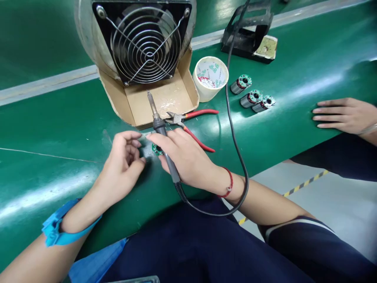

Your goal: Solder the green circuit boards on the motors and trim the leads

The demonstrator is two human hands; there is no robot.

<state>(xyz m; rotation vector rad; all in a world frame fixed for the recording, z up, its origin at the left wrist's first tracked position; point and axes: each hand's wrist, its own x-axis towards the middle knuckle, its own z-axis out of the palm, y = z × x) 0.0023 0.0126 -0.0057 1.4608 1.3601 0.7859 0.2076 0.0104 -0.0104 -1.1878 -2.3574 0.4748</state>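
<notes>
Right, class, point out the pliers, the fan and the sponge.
Pliers (177, 119): head view, on the metal head.
Fan (150, 54): head view, on the grille's centre.
Sponge (266, 47): head view, on its upper face.

The green table (273, 137) lies open between the three motors (251, 98) and the co-worker's hand (343, 115); the left side is open too, crossed by a thin wire (50, 155). The fan (149, 49), box (135, 106) and splayed pliers (193, 135) block the way forward, the looping cable (232, 125) the right
</notes>
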